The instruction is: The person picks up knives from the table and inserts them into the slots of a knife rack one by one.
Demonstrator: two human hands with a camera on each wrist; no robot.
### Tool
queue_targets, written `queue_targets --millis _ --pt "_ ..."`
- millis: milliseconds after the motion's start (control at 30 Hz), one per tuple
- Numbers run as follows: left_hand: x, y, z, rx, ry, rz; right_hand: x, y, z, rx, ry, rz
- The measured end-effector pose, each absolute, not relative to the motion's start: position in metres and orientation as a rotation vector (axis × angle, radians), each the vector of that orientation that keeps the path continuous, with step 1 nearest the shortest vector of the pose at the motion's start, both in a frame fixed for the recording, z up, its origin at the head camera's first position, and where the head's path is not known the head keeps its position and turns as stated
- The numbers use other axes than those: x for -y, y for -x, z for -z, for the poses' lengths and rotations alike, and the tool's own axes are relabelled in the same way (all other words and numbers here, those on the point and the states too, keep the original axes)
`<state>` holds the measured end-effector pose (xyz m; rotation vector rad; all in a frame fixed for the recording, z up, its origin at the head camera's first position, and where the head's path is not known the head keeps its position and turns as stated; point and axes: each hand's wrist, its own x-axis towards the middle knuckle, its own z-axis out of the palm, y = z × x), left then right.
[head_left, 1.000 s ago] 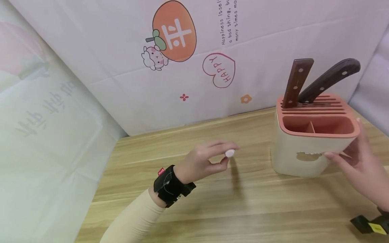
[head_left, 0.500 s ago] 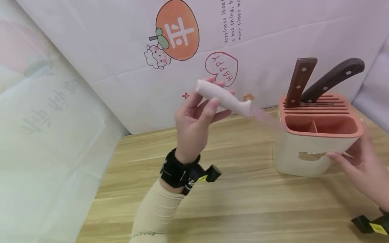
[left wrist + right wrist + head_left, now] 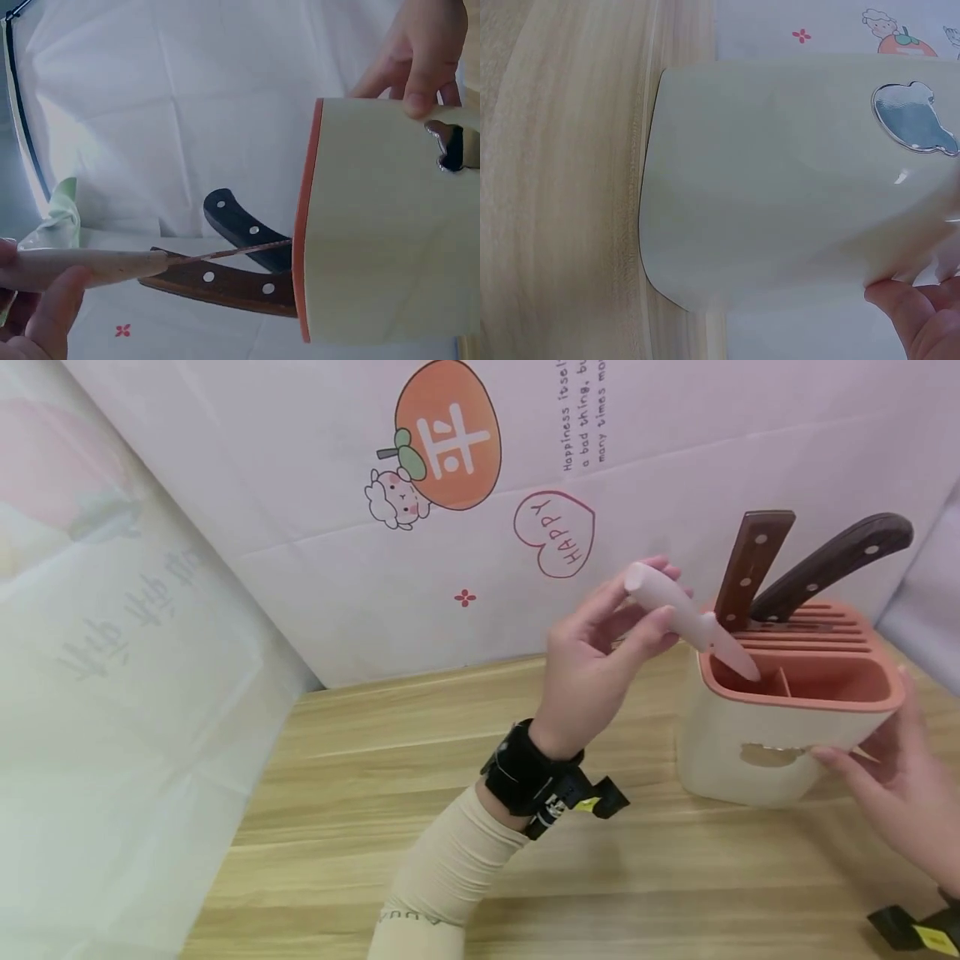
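Observation:
My left hand (image 3: 588, 672) pinches the white handle of a small knife (image 3: 675, 610) between thumb and fingers. Its pale blade slants down to the right, with the tip over the front left compartment of a cream knife holder (image 3: 723, 752) with a coral top. In the left wrist view the blade tip reaches the coral rim. My right hand (image 3: 900, 777) grips the holder's right side, the thumb on the front face near a bear-shaped metal badge (image 3: 911, 116). A brown-handled knife (image 3: 753, 568) and a dark curved-handled knife (image 3: 832, 564) stand in the rear slots, their blades mostly hidden.
The holder stands at the right of a wood-grain tabletop (image 3: 360, 785). A white printed cloth (image 3: 315, 468) rises behind the table, and another pale sheet (image 3: 135, 710) hangs at the left. A divider (image 3: 782, 681) splits the holder's front opening in two.
My left hand has lifted the knife, turned it blade-down to the right, and carried it rightward to the holder. My right hand has kept its grip on the holder.

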<state>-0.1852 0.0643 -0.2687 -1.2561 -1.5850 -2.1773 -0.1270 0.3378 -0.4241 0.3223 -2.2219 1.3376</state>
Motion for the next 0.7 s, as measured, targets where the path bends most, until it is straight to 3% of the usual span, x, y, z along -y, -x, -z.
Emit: queue_targets --millis 400,700 --pt "-0.097 0.198 0.305 1.869 1.076 2.302 -0.339 0.129 0.421 2.226 -0.355 -1.338" --pt "-0.11 0.204 0.324 2.043 1.04 2.062 -0.341 0.127 0.426 2.224 -0.312 -1.33"
